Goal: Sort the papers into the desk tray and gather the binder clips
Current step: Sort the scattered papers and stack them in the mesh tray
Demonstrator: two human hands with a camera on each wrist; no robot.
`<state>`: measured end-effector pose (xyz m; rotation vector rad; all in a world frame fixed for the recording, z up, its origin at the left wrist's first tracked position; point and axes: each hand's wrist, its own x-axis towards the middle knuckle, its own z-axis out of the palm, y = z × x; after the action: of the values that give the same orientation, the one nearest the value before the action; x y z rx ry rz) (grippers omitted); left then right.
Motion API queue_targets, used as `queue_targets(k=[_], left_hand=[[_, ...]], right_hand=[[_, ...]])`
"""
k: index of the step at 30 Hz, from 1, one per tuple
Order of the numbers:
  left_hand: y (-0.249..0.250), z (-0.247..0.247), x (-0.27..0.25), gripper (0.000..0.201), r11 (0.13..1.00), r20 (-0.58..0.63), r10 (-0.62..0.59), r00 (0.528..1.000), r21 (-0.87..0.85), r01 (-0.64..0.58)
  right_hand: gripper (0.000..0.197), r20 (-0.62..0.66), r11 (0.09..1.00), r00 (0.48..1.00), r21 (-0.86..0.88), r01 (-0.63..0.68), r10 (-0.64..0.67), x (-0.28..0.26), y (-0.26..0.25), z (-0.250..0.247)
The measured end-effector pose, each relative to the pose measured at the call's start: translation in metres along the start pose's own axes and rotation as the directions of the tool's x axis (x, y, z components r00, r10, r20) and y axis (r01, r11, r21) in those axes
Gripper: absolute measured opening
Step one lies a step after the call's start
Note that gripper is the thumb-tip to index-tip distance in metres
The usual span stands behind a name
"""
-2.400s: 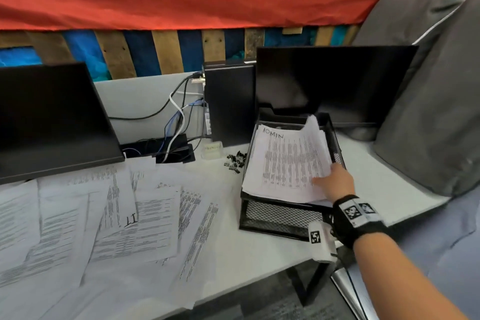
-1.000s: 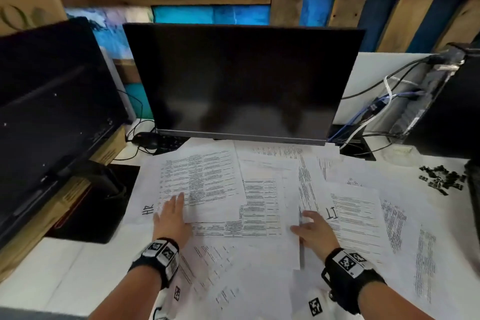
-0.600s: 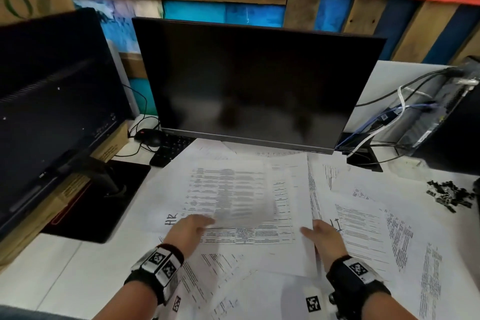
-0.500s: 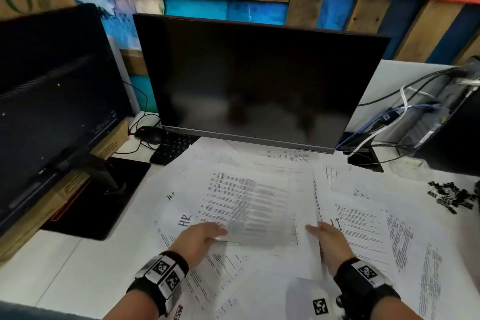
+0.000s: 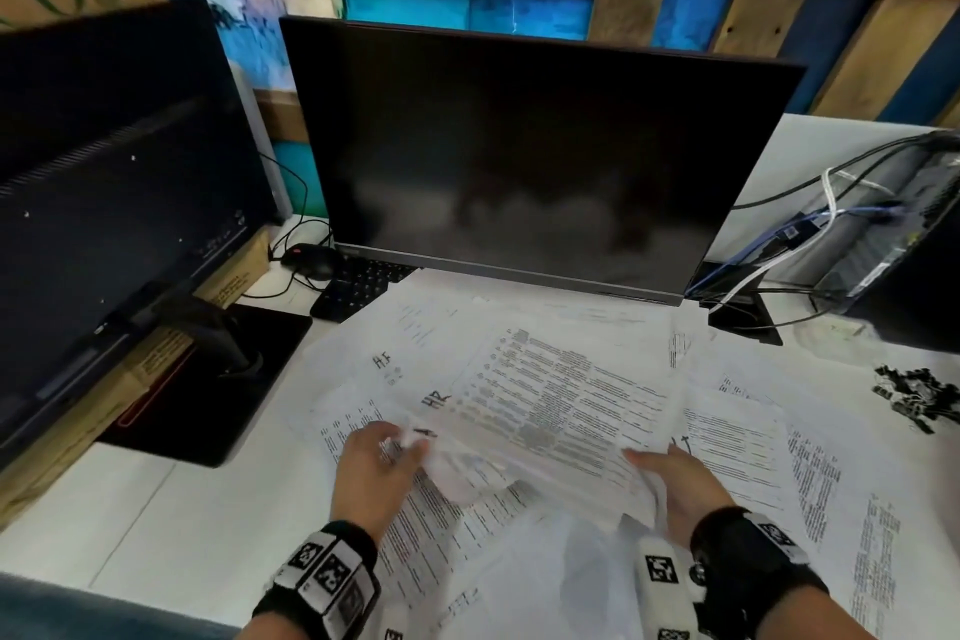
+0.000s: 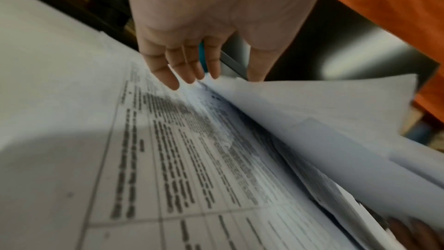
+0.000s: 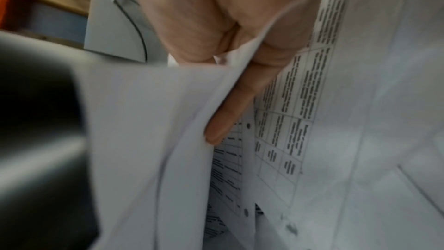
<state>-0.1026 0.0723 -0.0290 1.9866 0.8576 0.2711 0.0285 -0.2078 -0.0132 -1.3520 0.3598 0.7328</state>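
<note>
Printed papers (image 5: 743,437) lie scattered over the white desk (image 5: 171,530). A sheaf marked "HR" (image 5: 550,400) is raised off the pile between my two hands. My left hand (image 5: 387,442) holds its left corner, thumb over the sheets' edge and fingers (image 6: 173,75) under them. The right edge is pinched by my right hand (image 5: 649,463), with the paper (image 7: 153,121) passing between thumb and a finger (image 7: 230,109). A heap of black binder clips (image 5: 919,395) lies at the far right of the desk. No desk tray shows in any view.
A dark monitor (image 5: 519,161) stands right behind the papers, a second one (image 5: 104,203) on the left with its stand base (image 5: 218,379). A keyboard (image 5: 358,286) and mouse (image 5: 311,260) lie under the screen. Cables (image 5: 831,213) and a black computer case (image 5: 924,250) are at the right.
My right hand left the tray of papers on the right. Both hands then lay flat on the scattered sheets, slid the HR sheets together and have lifted them off the desk.
</note>
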Motion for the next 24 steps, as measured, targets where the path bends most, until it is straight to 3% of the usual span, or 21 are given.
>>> queue_targets(k=[2, 4, 6, 8, 10, 13, 15, 19, 21, 24], left_hand=[[0.002, -0.006, 0.003, 0.056, 0.977, 0.026, -0.163, 0.986, -0.135, 0.165], [0.01, -0.011, 0.004, 0.074, 0.86, 0.223, -0.293, 0.93, -0.363, 0.358], [0.023, -0.014, 0.005, 0.062, 0.698, 0.443, -0.281, 0.851, -0.514, 0.498], [0.028, -0.012, 0.009, 0.042, 0.586, 0.547, -0.248, 0.8, -0.572, 0.573], [0.023, -0.003, 0.017, 0.03, 0.596, 0.528, -0.298, 0.795, -0.548, 0.587], [0.004, 0.005, 0.028, 0.029, 0.698, 0.381, -0.41, 0.828, -0.454, 0.554], [-0.004, 0.004, 0.032, 0.026, 0.744, 0.341, -0.414, 0.844, -0.407, 0.53], [-0.018, -0.007, 0.036, 0.026, 0.755, 0.364, -0.364, 0.857, -0.424, 0.5], [-0.024, -0.013, 0.034, 0.024, 0.78, 0.374, -0.333, 0.865, -0.406, 0.476], [-0.027, -0.021, 0.03, 0.029, 0.819, 0.406, -0.31, 0.86, -0.346, 0.458]], right_hand=[[0.035, 0.026, 1.0, 1.0, 0.006, 0.004, -0.004, 0.006, 0.004, -0.005], [0.033, 0.028, 0.999, 0.999, 0.04, -0.017, 0.016, 0.01, 0.01, -0.007], [0.038, 0.056, 0.999, 0.998, 0.03, -0.033, 0.031, 0.011, 0.015, -0.005], [0.044, 0.122, 0.998, 0.991, 0.009, -0.061, 0.06, 0.009, 0.021, 0.001], [0.04, 0.148, 0.995, 0.985, -0.068, -0.078, 0.088, 0.006, 0.025, 0.007], [0.035, 0.133, 0.988, 0.988, -0.139, -0.063, 0.082, 0.005, 0.023, 0.011], [0.03, 0.043, 0.996, 0.999, -0.087, -0.004, 0.008, 0.008, 0.017, 0.008], [0.028, -0.122, 0.99, 0.986, 0.07, 0.126, -0.117, 0.018, -0.001, -0.017], [0.016, -0.122, 0.989, 0.981, -0.027, 0.149, -0.151, 0.014, -0.012, -0.023], [0.023, -0.102, 0.961, 0.979, -0.23, 0.152, -0.179, 0.012, -0.025, -0.024]])
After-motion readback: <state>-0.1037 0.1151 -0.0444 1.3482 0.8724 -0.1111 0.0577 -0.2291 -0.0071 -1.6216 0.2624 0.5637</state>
